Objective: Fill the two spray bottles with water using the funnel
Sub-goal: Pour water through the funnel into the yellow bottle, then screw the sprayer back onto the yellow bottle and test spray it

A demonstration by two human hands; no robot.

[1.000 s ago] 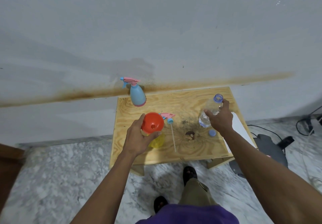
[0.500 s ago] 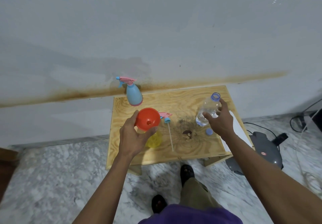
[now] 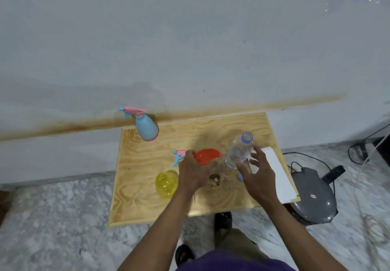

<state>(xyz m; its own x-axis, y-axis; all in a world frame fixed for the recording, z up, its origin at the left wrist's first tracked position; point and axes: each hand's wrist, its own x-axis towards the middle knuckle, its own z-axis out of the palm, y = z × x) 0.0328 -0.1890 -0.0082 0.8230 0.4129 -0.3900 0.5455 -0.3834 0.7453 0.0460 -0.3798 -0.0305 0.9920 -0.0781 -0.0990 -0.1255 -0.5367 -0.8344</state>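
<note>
My left hand (image 3: 195, 170) grips the orange plastic funnel (image 3: 207, 155) beside the open yellow spray bottle (image 3: 166, 183) on the wooden surface (image 3: 147, 199), while my right hand (image 3: 256, 172), fingers loose, steadies the clear water bottle (image 3: 239, 151) for pouring.

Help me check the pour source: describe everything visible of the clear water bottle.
The clear bottle looks like thin plastic, with a bluish neck ring and open, capless mouth. It stands on the wooden table, right of the orange funnel. The right hand is at its lower side, fingers spread; contact is unclear.
</note>
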